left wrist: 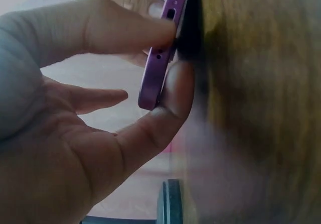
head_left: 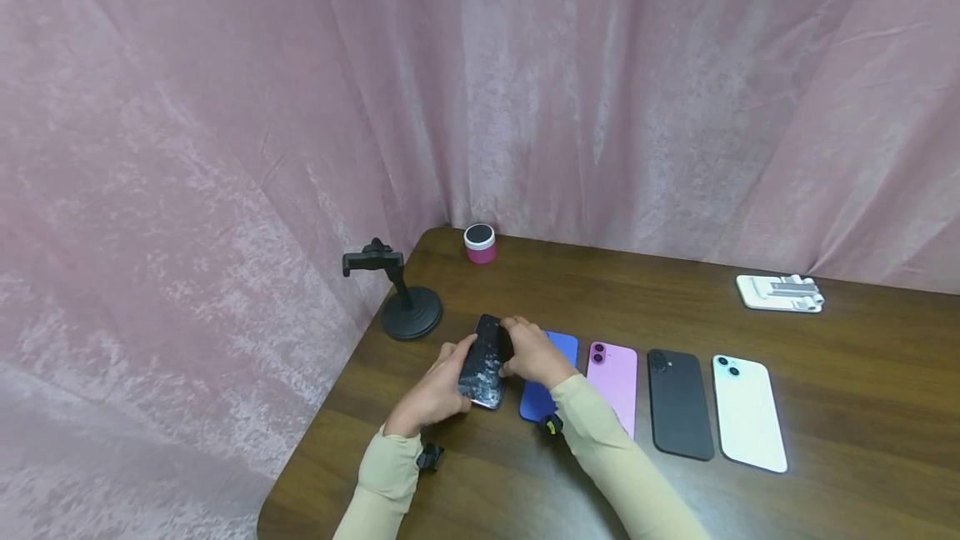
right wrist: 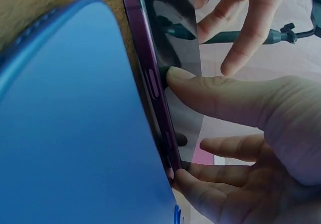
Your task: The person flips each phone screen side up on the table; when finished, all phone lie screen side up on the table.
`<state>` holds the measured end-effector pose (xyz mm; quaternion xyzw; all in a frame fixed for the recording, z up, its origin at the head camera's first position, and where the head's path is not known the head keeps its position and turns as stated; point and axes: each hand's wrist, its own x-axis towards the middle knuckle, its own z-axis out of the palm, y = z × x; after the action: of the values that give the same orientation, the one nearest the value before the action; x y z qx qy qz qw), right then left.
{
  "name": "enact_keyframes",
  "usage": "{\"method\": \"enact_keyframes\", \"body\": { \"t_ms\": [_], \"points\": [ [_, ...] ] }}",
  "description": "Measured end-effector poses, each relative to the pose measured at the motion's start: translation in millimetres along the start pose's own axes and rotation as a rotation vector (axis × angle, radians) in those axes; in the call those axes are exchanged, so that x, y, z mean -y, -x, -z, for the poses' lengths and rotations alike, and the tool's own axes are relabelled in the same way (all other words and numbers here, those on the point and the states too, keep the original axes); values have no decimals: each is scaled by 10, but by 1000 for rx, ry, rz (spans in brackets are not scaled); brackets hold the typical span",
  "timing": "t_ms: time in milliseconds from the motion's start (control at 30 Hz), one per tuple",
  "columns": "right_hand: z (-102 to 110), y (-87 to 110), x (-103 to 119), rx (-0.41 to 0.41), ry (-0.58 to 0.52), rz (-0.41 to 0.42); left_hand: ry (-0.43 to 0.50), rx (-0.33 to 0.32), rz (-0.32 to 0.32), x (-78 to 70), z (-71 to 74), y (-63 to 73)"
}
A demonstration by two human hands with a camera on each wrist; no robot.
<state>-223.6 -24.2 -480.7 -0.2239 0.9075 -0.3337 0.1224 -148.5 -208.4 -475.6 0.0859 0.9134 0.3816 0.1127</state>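
Note:
A phone [head_left: 480,367] with a dark, glossy screen faces up near the left of the table, slightly raised and tilted. Its purple edge [left wrist: 152,81] shows in the left wrist view. My left hand [head_left: 437,390] grips the near left corner, thumb above and a finger underneath. On the opposite side, my right hand [head_left: 534,354] pinches the phone, its thumb on the screen and a fingertip at the far corner. Just right of it lies a blue phone [right wrist: 85,118], back up, partly hidden by the right hand and sleeve in the head view.
Farther right lie a pink phone [head_left: 617,377], a black phone [head_left: 681,407] and a white phone [head_left: 750,415], backs up. A black phone stand [head_left: 412,315] is at the left edge. A pink-and-white jar [head_left: 480,245] and a white folded stand [head_left: 780,293] sit at the back.

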Motion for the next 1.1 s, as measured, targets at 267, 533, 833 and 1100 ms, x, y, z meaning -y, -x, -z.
{"method": "enact_keyframes", "body": {
  "t_ms": [267,533,833,1100],
  "points": [
    [-11,-2,3,-15,28,8,-68,0,-18,21,-3,-4],
    [-22,20,24,1,29,15,-124,22,17,-1,-25,22],
    [13,28,21,-11,22,47,-129,58,36,-33,-60,14],
    [13,39,22,0,25,36,-100,56,50,11,-50,14]
  ]
}}
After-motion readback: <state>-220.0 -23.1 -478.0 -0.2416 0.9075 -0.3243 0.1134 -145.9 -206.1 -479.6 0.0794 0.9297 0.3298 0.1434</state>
